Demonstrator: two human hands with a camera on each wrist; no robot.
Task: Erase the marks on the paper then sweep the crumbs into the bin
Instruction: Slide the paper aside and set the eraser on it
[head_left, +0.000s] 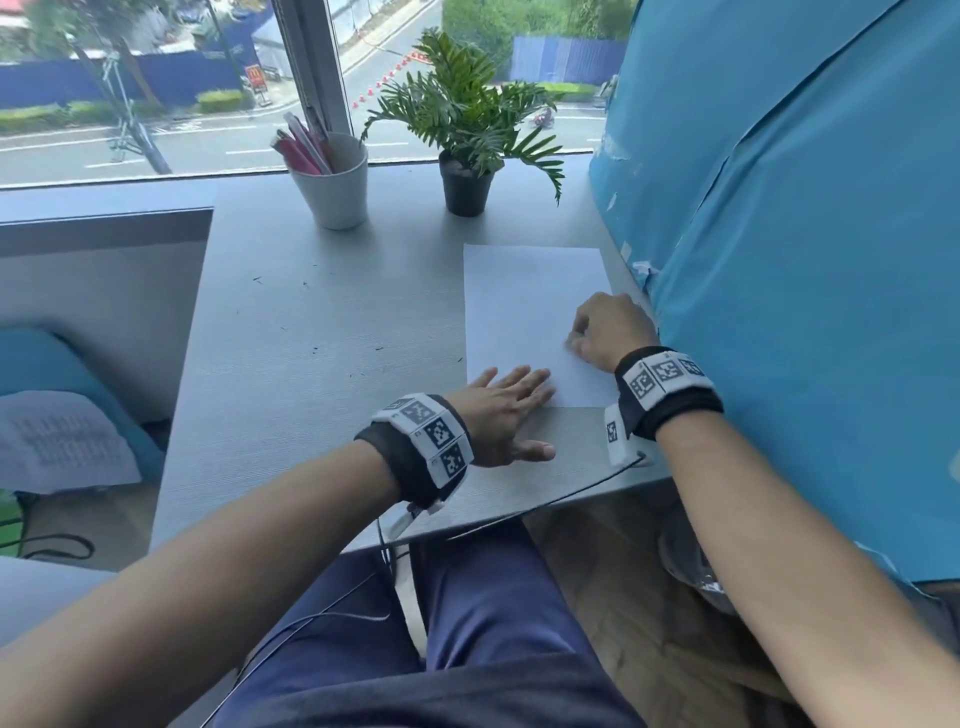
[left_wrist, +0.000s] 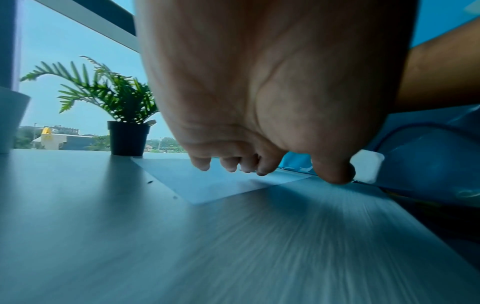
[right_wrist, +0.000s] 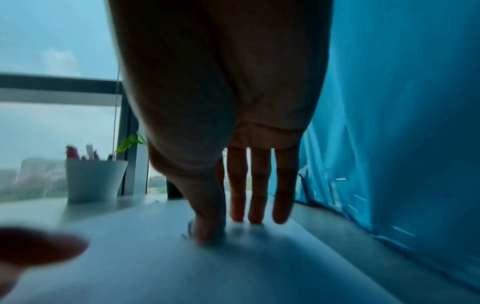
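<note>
Although no writing can be read on the paper (head_left: 524, 306), a yellow arched sign (head_left: 253, 73) of a fast-food brand stands outside the window across the road, and the wristbands (head_left: 666, 370) carry black-and-white square codes. The paper is a plain white sheet lying flat on the grey bench (head_left: 322, 332) near its right edge, with no marks visible on it. The left hand (head_left: 501, 415) lies flat with straight fingers on the sheet's near left corner, its grip wide. The right hand (head_left: 608, 330) rests on the sheet's right side, thumb and forefinger pinching something small and pale against the paper, probably an eraser; the other fingers (right_wrist: 259, 185) hang straight. Small dark crumbs (head_left: 283, 328) lie scattered on the bench left of the sheet.
</note>
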